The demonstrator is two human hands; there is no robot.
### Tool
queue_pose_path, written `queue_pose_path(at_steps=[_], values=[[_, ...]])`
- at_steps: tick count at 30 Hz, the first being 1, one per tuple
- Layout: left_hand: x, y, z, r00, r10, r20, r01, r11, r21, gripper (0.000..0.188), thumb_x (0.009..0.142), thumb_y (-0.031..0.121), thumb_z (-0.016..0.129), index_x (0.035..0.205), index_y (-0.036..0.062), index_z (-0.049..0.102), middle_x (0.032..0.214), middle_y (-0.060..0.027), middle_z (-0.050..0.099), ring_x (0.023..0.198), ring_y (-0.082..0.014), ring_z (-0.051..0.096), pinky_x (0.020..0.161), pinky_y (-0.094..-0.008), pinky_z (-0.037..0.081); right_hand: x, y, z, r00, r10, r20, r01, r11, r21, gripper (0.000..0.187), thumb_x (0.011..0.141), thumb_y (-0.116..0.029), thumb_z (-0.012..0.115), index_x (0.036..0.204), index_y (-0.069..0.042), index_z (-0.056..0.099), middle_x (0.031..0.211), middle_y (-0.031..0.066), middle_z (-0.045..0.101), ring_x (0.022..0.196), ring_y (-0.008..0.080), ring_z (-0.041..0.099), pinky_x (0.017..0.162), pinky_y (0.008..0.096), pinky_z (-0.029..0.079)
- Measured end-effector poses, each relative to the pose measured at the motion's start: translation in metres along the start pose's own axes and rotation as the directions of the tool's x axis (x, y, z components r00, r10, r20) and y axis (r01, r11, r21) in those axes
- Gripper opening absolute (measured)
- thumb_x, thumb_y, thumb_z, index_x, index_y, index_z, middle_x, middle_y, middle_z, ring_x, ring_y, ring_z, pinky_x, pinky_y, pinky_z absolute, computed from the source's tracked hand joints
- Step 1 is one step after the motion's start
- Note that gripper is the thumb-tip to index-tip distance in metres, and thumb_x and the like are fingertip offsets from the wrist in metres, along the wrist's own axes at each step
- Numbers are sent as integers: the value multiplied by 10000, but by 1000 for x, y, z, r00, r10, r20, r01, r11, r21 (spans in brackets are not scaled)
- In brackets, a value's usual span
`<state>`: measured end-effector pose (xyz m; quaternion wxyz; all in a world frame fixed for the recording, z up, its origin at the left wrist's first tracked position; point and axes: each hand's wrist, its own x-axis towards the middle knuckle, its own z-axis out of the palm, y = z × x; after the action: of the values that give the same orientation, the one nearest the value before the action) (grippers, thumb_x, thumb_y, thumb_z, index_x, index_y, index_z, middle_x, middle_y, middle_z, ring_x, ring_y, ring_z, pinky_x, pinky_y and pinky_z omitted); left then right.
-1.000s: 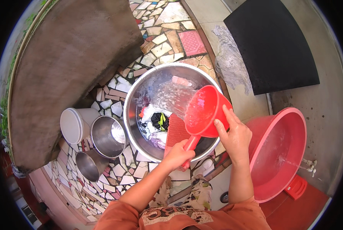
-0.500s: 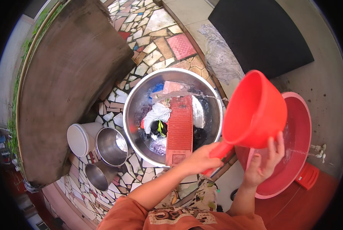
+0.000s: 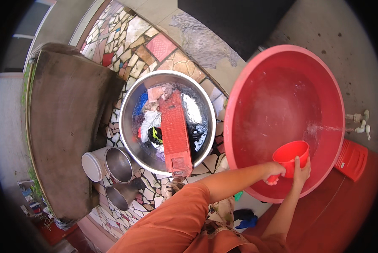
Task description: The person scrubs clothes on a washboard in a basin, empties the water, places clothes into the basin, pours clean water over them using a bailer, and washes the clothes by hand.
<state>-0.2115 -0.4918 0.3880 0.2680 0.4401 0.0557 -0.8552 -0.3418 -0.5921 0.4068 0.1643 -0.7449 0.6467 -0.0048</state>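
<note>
Over the near part of a large pink tub (image 3: pixel 230 126) is a red water dipper (image 3: pixel 287 152). My left hand (image 3: pixel 275 172) is closed around its handle. The fingers of my right hand (image 3: pixel 301 169) press against the dipper's outer wall on the right. Water fills the tub, and a thin stream enters from a tap at its right. To the left stands a round metal basin (image 3: pixel 127 134) with wet clothes (image 3: pixel 151 122) in water. A red washboard (image 3: pixel 173 126) leans in it, its near end over the rim.
Left of the basin are a white bucket (image 3: pixel 92 167) and two metal pots (image 3: pixel 118 163). A brown slab (image 3: pixel 66 135) rises at the far left. White taps (image 3: pixel 363 125) and a red plastic stool (image 3: pixel 352 159) are at right. A black panel (image 3: pixel 239 21) lies at the back.
My hands have carried the dipper from beside the basin down and right, over the tub. Water no longer pours from it into the basin. The view has swung right.
</note>
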Motion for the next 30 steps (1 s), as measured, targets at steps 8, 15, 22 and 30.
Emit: queue_pose_path(at_steps=[8,15,22,30], values=[[56,24,-56,987,11,-159,17,985,174,239,728,217,623,860,29,561,628,-74,544,458,-194,547,432,-357,454,52,19,92,968,188,163,-205,974,94,802,728,-447,698,1360,-95,352,1330,206,415,1214,378,410,996,464,354],[91,18,-114,663,577,-476,174,501,848,348,728,252,650,1017,67,593,919,-126,656,813,-277,658,662,-439,517,96,47,185,649,392,652,-761,312,569,624,808,-216,609,1355,-152,315,1205,132,482,1015,309,530,777,542,479],[74,42,-104,705,560,-436,296,326,898,317,766,229,598,1049,88,577,997,-121,654,934,-275,638,751,-413,510,88,81,212,537,328,777,-819,-21,574,500,751,28,422,1222,-142,436,1053,132,559,889,336,574,731,565,512],[-7,22,-57,519,796,-311,83,315,945,193,768,145,565,920,40,511,802,-152,636,740,-313,650,641,-411,518,26,10,63,848,214,484,-466,-133,875,681,681,120,439,1318,-115,389,1234,142,483,1131,339,488,818,554,495]])
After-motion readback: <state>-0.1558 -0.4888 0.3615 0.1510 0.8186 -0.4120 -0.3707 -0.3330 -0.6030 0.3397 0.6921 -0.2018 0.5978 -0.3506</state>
